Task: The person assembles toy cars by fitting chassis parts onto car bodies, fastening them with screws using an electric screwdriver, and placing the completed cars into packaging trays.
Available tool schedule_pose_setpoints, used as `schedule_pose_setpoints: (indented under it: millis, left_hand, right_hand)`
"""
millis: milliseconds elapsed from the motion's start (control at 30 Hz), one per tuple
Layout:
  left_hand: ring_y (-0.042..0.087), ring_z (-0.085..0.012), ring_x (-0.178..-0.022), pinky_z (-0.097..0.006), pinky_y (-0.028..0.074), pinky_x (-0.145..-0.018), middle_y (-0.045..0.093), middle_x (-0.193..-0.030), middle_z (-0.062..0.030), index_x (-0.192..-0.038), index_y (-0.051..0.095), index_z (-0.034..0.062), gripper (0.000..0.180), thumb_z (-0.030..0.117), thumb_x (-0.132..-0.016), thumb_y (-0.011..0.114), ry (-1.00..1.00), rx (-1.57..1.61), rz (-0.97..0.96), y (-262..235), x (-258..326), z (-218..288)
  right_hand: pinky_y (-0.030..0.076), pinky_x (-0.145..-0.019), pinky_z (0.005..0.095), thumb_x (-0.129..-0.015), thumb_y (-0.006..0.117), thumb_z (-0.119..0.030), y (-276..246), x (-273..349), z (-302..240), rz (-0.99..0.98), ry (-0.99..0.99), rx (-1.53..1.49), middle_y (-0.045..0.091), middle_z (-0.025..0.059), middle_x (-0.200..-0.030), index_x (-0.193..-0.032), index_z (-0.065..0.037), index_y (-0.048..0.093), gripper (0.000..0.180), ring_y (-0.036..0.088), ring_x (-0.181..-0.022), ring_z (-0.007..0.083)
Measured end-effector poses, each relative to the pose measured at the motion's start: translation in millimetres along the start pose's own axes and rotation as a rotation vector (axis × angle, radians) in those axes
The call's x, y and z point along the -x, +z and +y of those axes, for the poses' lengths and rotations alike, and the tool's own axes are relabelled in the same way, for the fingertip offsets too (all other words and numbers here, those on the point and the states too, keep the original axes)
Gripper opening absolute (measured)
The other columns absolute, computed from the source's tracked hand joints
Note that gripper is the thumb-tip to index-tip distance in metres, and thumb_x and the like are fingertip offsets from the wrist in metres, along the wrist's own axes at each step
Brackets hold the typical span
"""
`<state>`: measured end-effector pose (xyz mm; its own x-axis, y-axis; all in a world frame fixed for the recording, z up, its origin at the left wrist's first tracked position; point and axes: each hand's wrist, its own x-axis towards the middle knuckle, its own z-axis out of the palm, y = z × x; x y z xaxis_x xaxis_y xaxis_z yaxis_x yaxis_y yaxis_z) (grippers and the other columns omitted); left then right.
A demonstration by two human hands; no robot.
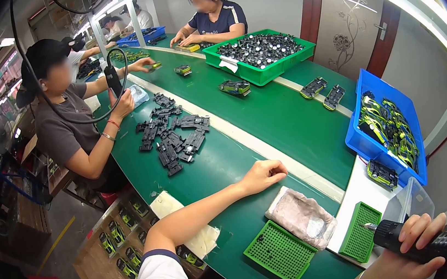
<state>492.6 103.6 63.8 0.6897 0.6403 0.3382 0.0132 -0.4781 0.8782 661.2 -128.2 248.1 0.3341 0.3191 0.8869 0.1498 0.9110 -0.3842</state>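
My left hand (263, 177) rests on the green table, its fingers curled in and no object showing in them. Just in front of it lies a worn whitish tray (272, 209) with a small silvery patch inside. Beside that tray is a green perforated tray (257, 246) with a few tiny dark pieces. At the lower right, my right hand (414, 261) is wrapped around a black electric screwdriver (391, 235), its metal bit pointing left above a second green perforated tray (361, 223).
Black toy-car chassis (166, 146) lie piled at left. A blue bin (352, 134) holds green-and-black toy cars; a green bin (302, 53) holds small black parts. Several toy cars (234, 87) sit along the table. Two co-workers (69, 118), (219, 16) work opposite. A tan cloth (204, 239) lies under my left forearm.
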Motion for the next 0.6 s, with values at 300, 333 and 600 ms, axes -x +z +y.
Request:
schedule_pose_setpoints:
  millis: [300,333,600]
  left_hand:
    - [0.059,-0.0302,-0.076,-0.040,0.046,-0.068,0.060,-0.078,-0.0132,-0.104,0.047,0.0095,0.037,0.020,-0.073,0.062,-0.209,-0.709,0.554,-107.1,-88.1,-69.5]
    - [0.059,-0.0331,-0.078,-0.043,0.047,-0.069,0.061,-0.081,-0.0155,-0.108,0.045,0.0111,0.039,0.021,-0.073,0.061,-0.318,-0.769,0.607,-134.0,-90.8,-82.4]
    - [0.045,-0.0235,-0.100,-0.040,0.038,-0.079,0.049,-0.099,-0.0083,-0.099,0.054,0.0161,0.044,0.019,-0.060,0.074,-0.400,-1.214,0.682,-189.8,-141.9,-108.3]
  right_hand:
    - [0.035,-0.041,0.0258,-0.080,0.051,-0.051,5.4,-1.0,-1.1,0.088,-0.053,0.125,0.040,0.0057,-0.068,-0.113,-0.016,0.038,0.050,0.039,-0.043,0.0155]
    - [0.035,-0.041,0.0258,-0.080,0.051,-0.051,5.9,-0.3,4.2,0.091,-0.055,0.110,0.040,0.0057,-0.068,-0.113,-0.016,0.038,0.050,0.039,-0.043,0.0155]
    - [0.037,-0.040,0.0262,-0.078,0.057,-0.046,8.2,-1.5,22.2,0.031,-0.078,0.073,0.042,0.0076,-0.066,-0.113,-0.013,0.035,0.053,0.042,-0.043,0.0158]
